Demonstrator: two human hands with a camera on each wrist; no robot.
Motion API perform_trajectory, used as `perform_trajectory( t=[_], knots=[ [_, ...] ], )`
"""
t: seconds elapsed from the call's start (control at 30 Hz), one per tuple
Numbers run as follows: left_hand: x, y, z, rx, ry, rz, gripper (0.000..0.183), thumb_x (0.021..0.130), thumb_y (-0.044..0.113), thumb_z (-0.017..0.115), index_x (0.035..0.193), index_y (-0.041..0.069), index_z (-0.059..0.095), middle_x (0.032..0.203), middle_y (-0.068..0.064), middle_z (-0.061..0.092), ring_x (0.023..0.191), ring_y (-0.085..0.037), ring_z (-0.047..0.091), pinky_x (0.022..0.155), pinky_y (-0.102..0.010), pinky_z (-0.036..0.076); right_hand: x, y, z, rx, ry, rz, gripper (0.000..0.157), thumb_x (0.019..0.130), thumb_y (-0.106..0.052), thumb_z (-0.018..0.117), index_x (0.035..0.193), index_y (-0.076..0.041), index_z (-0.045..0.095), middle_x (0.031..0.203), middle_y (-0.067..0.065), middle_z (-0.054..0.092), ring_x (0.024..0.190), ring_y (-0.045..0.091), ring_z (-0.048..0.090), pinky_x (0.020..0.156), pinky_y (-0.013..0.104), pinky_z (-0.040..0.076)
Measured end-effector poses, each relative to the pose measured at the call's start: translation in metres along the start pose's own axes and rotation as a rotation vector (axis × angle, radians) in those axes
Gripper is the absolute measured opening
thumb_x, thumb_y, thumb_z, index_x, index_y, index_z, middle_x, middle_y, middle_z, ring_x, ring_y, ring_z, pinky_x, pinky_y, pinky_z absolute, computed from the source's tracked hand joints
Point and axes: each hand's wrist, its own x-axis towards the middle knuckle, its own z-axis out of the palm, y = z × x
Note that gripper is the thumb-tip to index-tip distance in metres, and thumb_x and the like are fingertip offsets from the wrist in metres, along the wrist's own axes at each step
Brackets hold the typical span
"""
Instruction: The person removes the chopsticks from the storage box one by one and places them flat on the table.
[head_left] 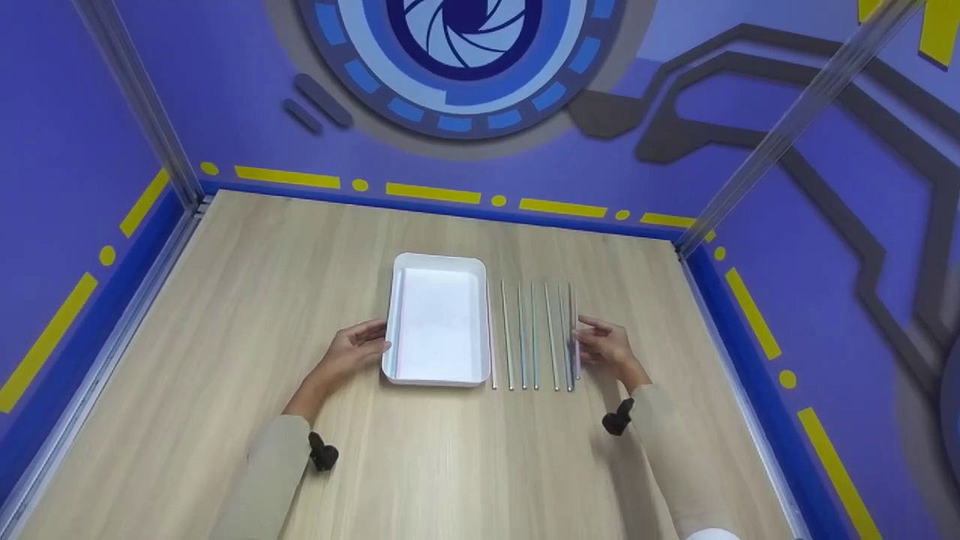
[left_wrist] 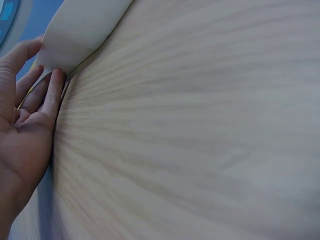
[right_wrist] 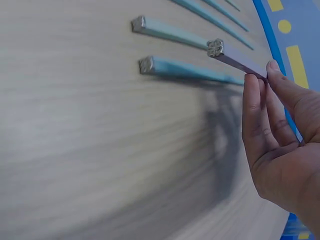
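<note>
A white rectangular tray (head_left: 442, 322) stands on the table, with a pinkish chopstick (head_left: 400, 322) lying inside along its left wall. My left hand (head_left: 352, 350) touches the outside of that wall with thumb and fingertips, as the left wrist view also shows. My right hand (head_left: 606, 346) pinches a lilac chopstick (right_wrist: 240, 63) with a patterned silver end, between thumb and fingertips. It is raised above the table at the right end of a row of chopsticks (head_left: 521, 337). Below it in the right wrist view lie a blue chopstick (right_wrist: 185, 71) and a pale green one (right_wrist: 170, 32).
The row of pastel chopsticks lies roughly parallel to the tray's right side, the nearest one (head_left: 493, 352) close against it. Blue panels (head_left: 450, 169) close in the back and sides of the wooden table (head_left: 300, 262), with metal posts at the corners.
</note>
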Motion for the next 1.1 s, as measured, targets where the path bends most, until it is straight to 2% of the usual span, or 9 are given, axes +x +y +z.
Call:
perform_trajectory(
  t=[0.17,0.37,0.67,1.1],
  knots=[
    [-0.002,0.000,0.002,-0.032,-0.016,0.000,0.061,0.096,0.011,0.072,0.150,-0.002,0.046,0.152,-0.025,0.050,0.145,-0.038,0.045,0.104,-0.018,0.052,-0.001,0.009,-0.007,-0.030,-0.003,0.006,0.055,0.095,-0.010,0.073,0.146,-0.001,0.054,0.100,0.005,0.078,0.078,0.011,0.075,0.068,0.023,0.064],
    [-0.003,0.002,0.003,-0.042,-0.017,-0.013,0.060,0.096,0.009,0.071,0.150,0.000,0.046,0.153,-0.023,0.049,0.146,-0.037,0.044,0.104,-0.016,0.052,-0.002,0.014,-0.009,-0.090,-0.005,0.041,0.055,0.094,-0.011,0.074,0.144,-0.002,0.056,0.094,0.007,0.077,0.073,0.011,0.071,0.063,0.021,0.062],
    [-0.003,0.002,0.003,-0.044,-0.012,-0.002,0.060,0.096,0.010,0.071,0.150,-0.001,0.047,0.152,-0.024,0.050,0.145,-0.037,0.045,0.103,-0.018,0.053,-0.002,0.014,-0.008,-0.131,-0.026,0.027,0.054,0.094,-0.008,0.074,0.143,0.002,0.055,0.091,0.009,0.078,0.070,0.011,0.072,0.062,0.023,0.063],
    [-0.004,0.001,0.002,-0.045,-0.015,0.013,0.060,0.096,0.009,0.071,0.149,-0.002,0.047,0.150,-0.025,0.052,0.143,-0.038,0.047,0.102,-0.018,0.054,-0.006,0.012,0.001,-0.157,0.010,0.040,0.053,0.093,-0.005,0.074,0.143,0.001,0.056,0.093,0.014,0.077,0.068,0.014,0.073,0.062,0.026,0.064]
  ],
)
